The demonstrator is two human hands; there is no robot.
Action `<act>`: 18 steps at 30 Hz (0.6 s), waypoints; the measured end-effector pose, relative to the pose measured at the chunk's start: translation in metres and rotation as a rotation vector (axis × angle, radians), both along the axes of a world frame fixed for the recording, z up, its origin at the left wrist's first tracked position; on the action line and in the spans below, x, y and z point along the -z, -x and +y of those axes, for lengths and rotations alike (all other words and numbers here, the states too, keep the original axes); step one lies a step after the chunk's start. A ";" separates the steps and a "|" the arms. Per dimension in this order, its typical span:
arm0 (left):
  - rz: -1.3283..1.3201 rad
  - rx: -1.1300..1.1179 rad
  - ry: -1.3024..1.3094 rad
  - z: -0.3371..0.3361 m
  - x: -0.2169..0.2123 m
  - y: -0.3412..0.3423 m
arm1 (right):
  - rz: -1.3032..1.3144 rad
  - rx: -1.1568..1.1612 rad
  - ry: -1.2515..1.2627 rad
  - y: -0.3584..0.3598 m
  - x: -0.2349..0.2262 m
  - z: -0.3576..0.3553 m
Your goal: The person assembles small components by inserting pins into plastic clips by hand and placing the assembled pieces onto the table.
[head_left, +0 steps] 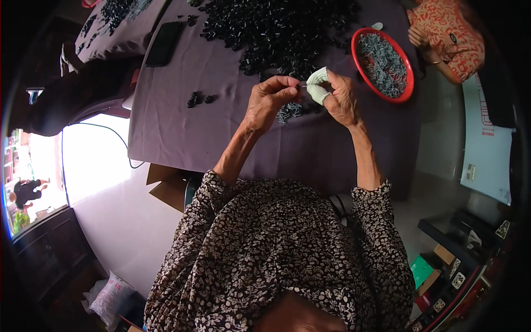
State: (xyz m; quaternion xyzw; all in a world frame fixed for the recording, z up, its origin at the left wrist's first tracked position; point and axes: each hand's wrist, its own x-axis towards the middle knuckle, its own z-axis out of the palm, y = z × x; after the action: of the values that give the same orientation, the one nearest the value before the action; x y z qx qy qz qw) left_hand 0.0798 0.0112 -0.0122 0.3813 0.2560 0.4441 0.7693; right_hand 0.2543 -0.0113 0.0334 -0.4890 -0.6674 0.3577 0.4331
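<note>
Above the near part of the cloth-covered table, my two hands meet fingertip to fingertip. My left hand [266,103] pinches a small black part, mostly covered by the fingers. Pale ribbed finger covers wrap the thumb and forefinger of my right hand [344,102], which are closed on a thin grey metal pin [303,86] pointing at the black part. Whether pin and part touch is too small to tell. Just below the hands lies a little heap of grey pins [289,113]. A large pile of small black parts [276,33] spreads beyond them.
A red oval basket [355,57] of grey pins stands right of my hands. Beside it is another person's hand [418,37], with an orange patterned garment [451,36]. At left lie a dark phone-like slab [164,44] and a few black pieces [193,100] on the purple-grey tablecloth [182,127].
</note>
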 end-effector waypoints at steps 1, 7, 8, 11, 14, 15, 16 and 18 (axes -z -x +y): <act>0.011 0.010 -0.011 -0.001 -0.002 0.001 | -0.044 0.006 -0.008 0.003 -0.002 -0.001; 0.140 0.026 -0.047 -0.003 -0.016 0.005 | -0.194 0.020 -0.033 0.002 0.000 0.000; 0.164 0.031 -0.058 -0.003 -0.017 0.004 | -0.245 0.019 -0.073 -0.001 0.002 0.001; 0.241 0.011 -0.118 -0.003 -0.016 0.005 | -0.353 0.008 -0.171 0.006 -0.003 -0.002; 0.403 0.017 -0.200 -0.005 -0.020 0.004 | -0.435 -0.021 -0.262 0.008 -0.012 -0.006; 0.407 0.014 -0.200 -0.007 -0.020 0.004 | -0.464 -0.047 -0.297 0.009 -0.012 -0.008; 0.467 0.016 -0.210 -0.010 -0.021 0.005 | -0.492 -0.074 -0.333 0.010 -0.012 -0.008; 0.528 0.019 -0.223 -0.014 -0.019 0.005 | -0.484 -0.110 -0.338 0.009 -0.002 -0.012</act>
State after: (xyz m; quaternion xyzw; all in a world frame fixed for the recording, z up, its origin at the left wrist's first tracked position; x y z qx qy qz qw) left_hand 0.0749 -0.0032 0.0063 0.5683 0.3934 0.3477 0.6336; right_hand 0.2456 -0.0231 0.0355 -0.4440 -0.8268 0.1377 0.3166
